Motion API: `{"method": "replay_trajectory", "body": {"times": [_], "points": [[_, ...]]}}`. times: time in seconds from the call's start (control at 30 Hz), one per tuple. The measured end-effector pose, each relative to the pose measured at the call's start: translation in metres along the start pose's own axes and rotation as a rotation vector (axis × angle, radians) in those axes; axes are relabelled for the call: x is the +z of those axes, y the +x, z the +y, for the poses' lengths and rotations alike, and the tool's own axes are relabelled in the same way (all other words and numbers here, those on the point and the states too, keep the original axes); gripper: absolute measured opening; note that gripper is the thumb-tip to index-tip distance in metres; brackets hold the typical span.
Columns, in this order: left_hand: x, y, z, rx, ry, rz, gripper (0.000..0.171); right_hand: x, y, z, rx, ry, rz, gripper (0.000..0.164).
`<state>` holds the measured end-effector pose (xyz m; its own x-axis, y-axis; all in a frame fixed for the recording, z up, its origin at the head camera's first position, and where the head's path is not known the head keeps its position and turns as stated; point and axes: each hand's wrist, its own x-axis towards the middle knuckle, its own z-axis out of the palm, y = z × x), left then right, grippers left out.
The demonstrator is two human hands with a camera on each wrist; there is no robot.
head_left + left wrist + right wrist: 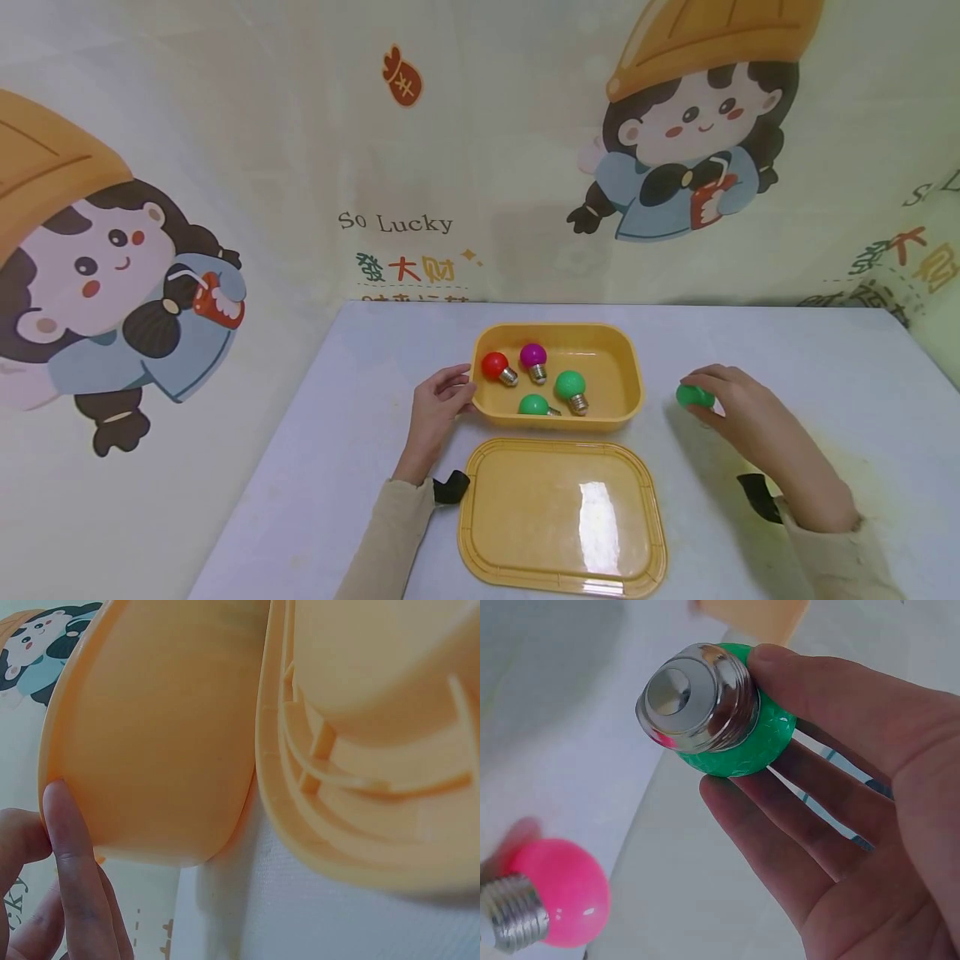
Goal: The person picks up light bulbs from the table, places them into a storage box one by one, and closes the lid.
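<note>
- Bulb (731,712), green globe with silvery screw base: out to the right of the yellow box (555,423), apart from it; height over tabletop (292,517) hard to tell.
- Right hand (742,412): thumb and fingers pinch the green globe; base left free, facing the wrist camera.
- Left hand (437,408): fingers loosely bent and apart, touching left end of box, not wrapped round it.
- Handling, my guess: light, stiff, globe smooth so it could slip. Glass or plastic, can't tell; treat as fragile, no hard squeeze or knock.
- Best hold: widest part of globe, thumb opposite fingers. Threaded base gives some grip but is a smaller target.
- Box: probably light plastic that slides if bumped; end wall or rim is a fair hold.
- Inside box: red bulb (495,366), purple bulb (533,357), a green one right of them (571,386), another green one by the near wall (534,405), partly hidden by it.
- Pink bulb (566,892): right wrist view only, well apart from the held one; not found in head view, maybe behind the right arm.
- In the way: box's right wall stands between held bulb and the rest. Yellow lid (525,517) lies flat just beside box, person's side, glare on it.
</note>
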<state>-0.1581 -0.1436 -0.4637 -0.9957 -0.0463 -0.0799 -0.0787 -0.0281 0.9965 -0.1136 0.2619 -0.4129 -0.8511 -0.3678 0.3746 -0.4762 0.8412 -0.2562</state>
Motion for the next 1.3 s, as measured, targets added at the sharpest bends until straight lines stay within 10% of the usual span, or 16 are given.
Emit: {"method": "replay_trajectory", "body": {"times": [0.67, 1.3], "points": [[0.004, -0.015, 0.030, -0.019, 0.001, -0.035, 0.038, -0.002, 0.012, -0.021, -0.034, 0.043, 0.056, 0.038], [0.000, -0.002, 0.001, -0.003, 0.008, 0.000, 0.038, -0.006, 0.028, -0.039, -0.041, 0.063, 0.048, 0.040]]}}
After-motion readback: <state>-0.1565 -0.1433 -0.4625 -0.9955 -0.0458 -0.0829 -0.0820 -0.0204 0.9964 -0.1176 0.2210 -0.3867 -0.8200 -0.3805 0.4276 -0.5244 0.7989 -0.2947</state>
